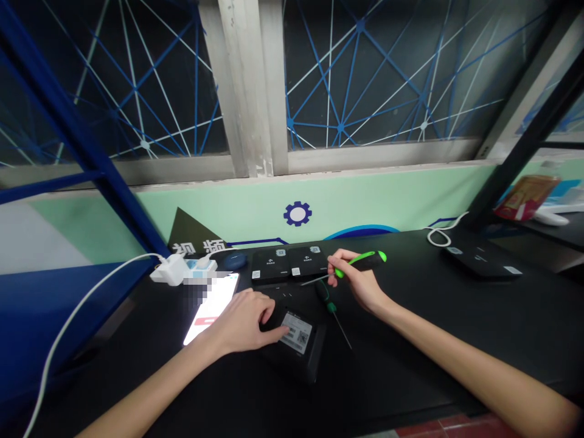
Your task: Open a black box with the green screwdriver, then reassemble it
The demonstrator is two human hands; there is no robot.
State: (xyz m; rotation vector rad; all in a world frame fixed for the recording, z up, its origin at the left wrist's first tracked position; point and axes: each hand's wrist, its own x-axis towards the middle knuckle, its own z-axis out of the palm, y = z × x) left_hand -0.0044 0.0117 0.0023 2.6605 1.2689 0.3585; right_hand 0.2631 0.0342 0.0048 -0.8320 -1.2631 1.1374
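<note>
My left hand (246, 319) grips a black box-shaped device (314, 353) with its thumb on the white label (296, 333); the fingers curl at its far left side. In my right hand (358, 283) is a green-and-black screwdriver (365, 261), its shaft pointing left above the desk, apart from the device. Another screwdriver (331, 307) with a dark green and black handle lies between my hands, shaft towards me. Several tiny pieces that look like screws (285, 294) lie beyond the device.
Two flat black boxes (270, 266) stand side by side near the wall. A lit phone (214, 307) lies under my left wrist. Left of them are a blue mouse-like object (235, 261) and a white charger (171, 269) with its cable. Another black device (483, 261) sits far right.
</note>
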